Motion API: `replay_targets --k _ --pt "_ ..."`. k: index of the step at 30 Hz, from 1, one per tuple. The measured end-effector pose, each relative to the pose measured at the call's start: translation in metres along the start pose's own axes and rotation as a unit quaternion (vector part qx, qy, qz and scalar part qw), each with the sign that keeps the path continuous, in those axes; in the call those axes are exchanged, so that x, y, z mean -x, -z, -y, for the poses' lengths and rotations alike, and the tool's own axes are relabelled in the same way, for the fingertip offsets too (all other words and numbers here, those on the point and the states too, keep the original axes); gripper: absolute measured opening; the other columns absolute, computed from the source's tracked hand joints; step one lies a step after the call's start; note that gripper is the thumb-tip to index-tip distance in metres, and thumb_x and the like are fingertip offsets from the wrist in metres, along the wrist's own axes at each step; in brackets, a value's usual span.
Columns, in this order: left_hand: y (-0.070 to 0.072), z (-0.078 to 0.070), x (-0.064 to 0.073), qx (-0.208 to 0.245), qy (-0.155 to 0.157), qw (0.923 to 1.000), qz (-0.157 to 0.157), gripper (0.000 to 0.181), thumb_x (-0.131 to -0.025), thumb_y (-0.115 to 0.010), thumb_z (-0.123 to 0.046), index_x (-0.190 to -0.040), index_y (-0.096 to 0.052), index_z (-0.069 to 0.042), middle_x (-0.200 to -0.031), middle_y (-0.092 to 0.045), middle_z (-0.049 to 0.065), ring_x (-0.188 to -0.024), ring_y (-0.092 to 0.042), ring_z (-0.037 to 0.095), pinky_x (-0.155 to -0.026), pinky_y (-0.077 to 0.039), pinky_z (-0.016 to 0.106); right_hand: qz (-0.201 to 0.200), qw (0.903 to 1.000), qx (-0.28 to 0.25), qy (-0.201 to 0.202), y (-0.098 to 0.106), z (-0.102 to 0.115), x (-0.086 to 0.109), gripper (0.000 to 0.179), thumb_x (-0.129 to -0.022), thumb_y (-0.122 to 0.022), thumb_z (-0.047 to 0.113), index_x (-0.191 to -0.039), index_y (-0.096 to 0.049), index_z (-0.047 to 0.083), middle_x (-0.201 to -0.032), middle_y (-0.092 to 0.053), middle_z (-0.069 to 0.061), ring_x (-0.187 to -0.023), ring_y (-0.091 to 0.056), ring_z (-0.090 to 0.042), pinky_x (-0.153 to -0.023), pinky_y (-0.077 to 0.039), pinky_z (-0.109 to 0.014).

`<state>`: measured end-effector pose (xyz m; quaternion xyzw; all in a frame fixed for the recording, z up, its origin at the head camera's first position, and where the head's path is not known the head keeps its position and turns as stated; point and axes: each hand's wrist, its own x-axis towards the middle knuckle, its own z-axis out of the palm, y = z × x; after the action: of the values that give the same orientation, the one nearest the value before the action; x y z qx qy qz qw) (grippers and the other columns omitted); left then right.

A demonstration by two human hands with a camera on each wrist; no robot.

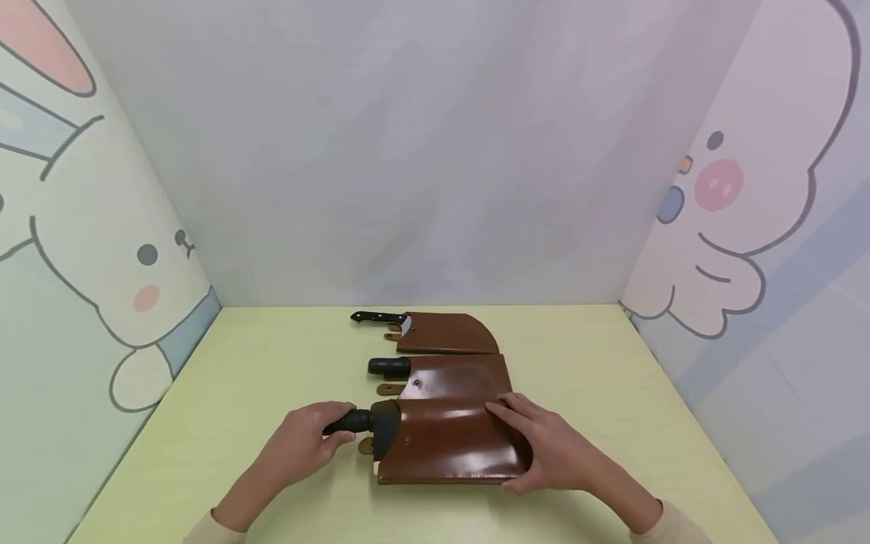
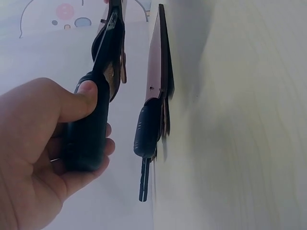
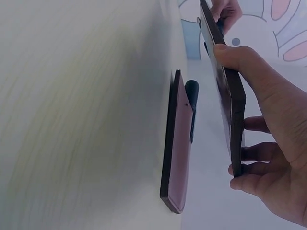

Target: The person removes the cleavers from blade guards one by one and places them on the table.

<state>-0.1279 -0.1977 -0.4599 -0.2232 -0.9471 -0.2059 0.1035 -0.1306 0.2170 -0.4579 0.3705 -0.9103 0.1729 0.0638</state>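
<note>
1. Sheathed cleaver [image 1: 451, 446], held nearest the person at 6 o'clock among three in a column, with 12 o'clock straight ahead; the wrist views show it raised clear of the table [image 1: 612, 393].
2. Its black handle [image 1: 355, 421] points to 9 o'clock; its broad, glossy brown sheath [image 1: 469, 431] reaches to 3 o'clock. Some dark blade [image 1: 386, 429] shows between them.
3. Left hand [image 1: 307, 442], at 9 o'clock: fingers curled round the handle, thumb pressed along it.
4. Right hand [image 1: 553, 449], at 3 o'clock: thumb and fingers bent about the sheath's outer end, gripping it.
5. Just beyond, towards 12 o'clock, a second sheathed cleaver [image 1: 458, 378] lies on the table, its stubby black handle towards 9 o'clock.
6. Farthest at 12 o'clock is a sheathed knife [image 1: 445, 332], its slim riveted handle also towards 9 o'clock and its sheath curved at 2 o'clock.
7. Behind stands a plain grey wall [image 1: 421, 189], with a cartoon rabbit [image 1: 122, 264] at 10 o'clock and another white cartoon animal [image 1: 768, 151] at 2 o'clock.
</note>
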Motion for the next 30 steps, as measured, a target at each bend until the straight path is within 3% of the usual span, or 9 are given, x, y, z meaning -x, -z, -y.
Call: replay_targets --k 10,18,30 --pt "0.002 0.001 0.003 0.011 -0.003 0.9999 0.008 0.034 -0.084 -0.085 -0.023 -0.114 -0.076 -0.009 -0.111 -0.076 0.002 -0.102 -0.073 0.024 -0.084 -0.059 0.042 -0.003 1.0000 -0.006 0.001 0.000 -0.003 0.002 0.110 -0.060 -0.095 0.056 -0.152 -0.049 0.018 -0.148 -0.048 -0.001 -0.120 -0.061 -0.022 -0.091 -0.057 -0.040" --pt "0.004 0.004 0.005 0.004 -0.013 0.9999 -0.003 0.035 -0.084 -0.085 -0.025 -0.114 -0.077 -0.009 -0.111 -0.076 0.002 -0.100 -0.074 0.023 -0.083 -0.060 0.041 -0.006 0.9999 -0.013 0.007 0.002 -0.003 0.002 0.109 -0.060 -0.096 0.054 -0.152 -0.050 0.017 -0.147 -0.049 0.000 -0.119 -0.061 -0.021 -0.090 -0.057 -0.039" --pt "0.011 0.014 0.011 -0.016 -0.008 0.9998 -0.013 0.039 -0.082 -0.087 -0.025 -0.115 -0.077 -0.007 -0.111 -0.076 0.003 -0.101 -0.074 0.023 -0.084 -0.060 0.041 -0.006 0.9998 -0.015 -0.014 0.000 -0.015 0.014 0.109 -0.060 -0.095 0.057 -0.152 -0.050 0.020 -0.148 -0.048 0.001 -0.120 -0.062 -0.021 -0.089 -0.058 -0.037"
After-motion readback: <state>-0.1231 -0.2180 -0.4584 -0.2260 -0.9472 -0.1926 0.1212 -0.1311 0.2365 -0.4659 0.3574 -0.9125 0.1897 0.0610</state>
